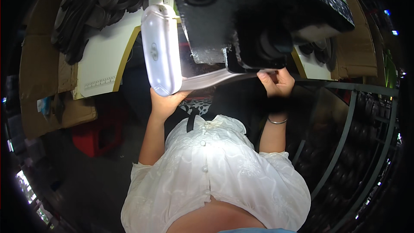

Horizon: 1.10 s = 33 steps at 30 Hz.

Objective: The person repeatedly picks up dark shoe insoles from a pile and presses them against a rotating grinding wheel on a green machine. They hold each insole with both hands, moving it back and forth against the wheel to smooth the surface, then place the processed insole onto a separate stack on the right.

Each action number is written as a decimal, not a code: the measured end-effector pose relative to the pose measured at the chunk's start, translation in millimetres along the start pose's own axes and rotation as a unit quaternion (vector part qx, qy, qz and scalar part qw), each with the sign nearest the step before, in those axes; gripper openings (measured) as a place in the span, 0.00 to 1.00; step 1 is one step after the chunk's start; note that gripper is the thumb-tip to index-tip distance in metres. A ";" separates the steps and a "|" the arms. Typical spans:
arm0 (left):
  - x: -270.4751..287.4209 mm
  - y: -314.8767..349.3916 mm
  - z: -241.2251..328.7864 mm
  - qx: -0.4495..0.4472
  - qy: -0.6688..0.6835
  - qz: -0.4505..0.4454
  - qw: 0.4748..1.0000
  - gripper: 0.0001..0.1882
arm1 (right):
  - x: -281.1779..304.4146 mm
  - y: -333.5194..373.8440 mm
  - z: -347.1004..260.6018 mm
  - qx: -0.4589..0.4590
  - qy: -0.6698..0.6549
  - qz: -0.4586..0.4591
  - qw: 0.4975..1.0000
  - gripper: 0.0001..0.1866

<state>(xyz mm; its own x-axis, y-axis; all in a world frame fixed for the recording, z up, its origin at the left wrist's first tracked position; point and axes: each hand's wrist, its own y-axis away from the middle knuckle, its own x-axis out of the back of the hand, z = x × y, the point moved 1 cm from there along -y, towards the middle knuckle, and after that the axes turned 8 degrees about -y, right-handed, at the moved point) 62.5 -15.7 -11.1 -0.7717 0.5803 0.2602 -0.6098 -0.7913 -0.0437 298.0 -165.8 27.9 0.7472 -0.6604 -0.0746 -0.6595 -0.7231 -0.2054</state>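
A pale grey, gently curved flat piece (210, 80) spans between my two hands, seen nearly edge-on. My left hand (165, 105) grips its left end with the thumb along the near edge; a glowing white lamp (162, 51) hides most of those fingers. At the other end, my right hand (277, 84) pinches the piece between thumb and fingers, close under the dark machine head (211, 17). The machine covers the far side of the piece, so its full shape cannot be made out.
Dark, flat, sole-like pieces (101, 11) lie stacked on the white tabletop (101, 58) at the far left, with more at the right. Cardboard (39, 69) stands by the left edge. A red stool (97, 133) is below left; a metal rack (345, 133) is at the right.
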 end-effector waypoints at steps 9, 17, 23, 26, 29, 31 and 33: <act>35.1 3.7 21.0 0.012 0.001 0.025 1.000 0.21 | -32.5 -0.5 5.3 0.000 -0.061 -0.051 0.997 0.15; 49.4 25.5 -8.3 0.051 0.023 0.059 0.997 0.15 | -66.8 4.4 4.6 -0.068 -0.156 -0.120 0.978 0.18; 41.5 50.9 -51.8 0.161 0.067 -0.167 0.970 0.19 | -84.9 -11.6 0.2 0.004 -0.089 -0.187 0.978 0.36; 8.3 49.1 -28.2 0.135 0.007 -0.259 0.956 0.19 | -93.3 -15.9 19.2 -0.012 -0.043 -0.178 0.983 0.36; -16.1 39.3 -24.5 0.109 -0.082 -0.214 0.967 0.20 | -90.1 -24.6 46.1 -0.022 0.011 -0.117 0.993 0.31; -27.5 29.2 -14.0 0.085 -0.096 -0.142 0.981 0.19 | -69.8 -14.5 89.1 -0.086 -0.138 -0.070 0.984 0.41; -34.8 18.0 -0.8 0.013 -0.181 -0.115 0.977 0.19 | -68.3 -0.1 96.9 -0.092 -0.176 -0.083 0.977 0.50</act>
<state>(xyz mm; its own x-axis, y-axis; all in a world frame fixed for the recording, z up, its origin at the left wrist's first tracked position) 78.2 -50.0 -21.8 -0.4983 0.6408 0.5840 -0.7509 -0.6557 0.0787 255.0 -101.0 -61.6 0.8056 -0.4440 -0.3923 -0.5060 -0.8600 -0.0660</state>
